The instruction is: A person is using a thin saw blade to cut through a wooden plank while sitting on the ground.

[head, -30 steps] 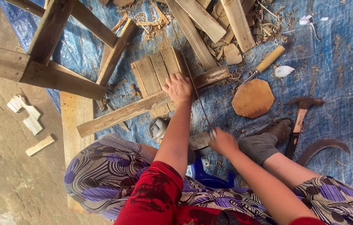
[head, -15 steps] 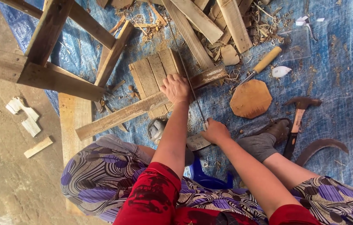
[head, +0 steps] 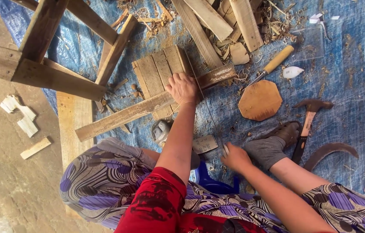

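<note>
My left hand (head: 183,88) lies palm down, fingers apart, where a long wooden batten (head: 117,118) crosses a panel of wooden slats (head: 158,71), and it presses on both. My right hand (head: 235,157) hovers low beside my grey-socked foot (head: 268,151), its fingers curled. A small pale bit shows at its fingertips; whether the hand grips it I cannot tell. A small flat grey piece (head: 205,143) lies just left of that hand. A thin dark line (head: 206,112) runs from the panel toward it.
A blue tarp (head: 355,77) covers the ground. On it lie an octagonal wood piece (head: 260,100), a chisel with a pale handle (head: 273,64), a hammer (head: 307,123), a curved sickle blade (head: 329,151), loose planks (head: 217,19) and shavings. A wooden frame (head: 53,64) stands at left.
My right hand has drawn back toward my body, away from the panel. My left hand stays pressed on the wood.
</note>
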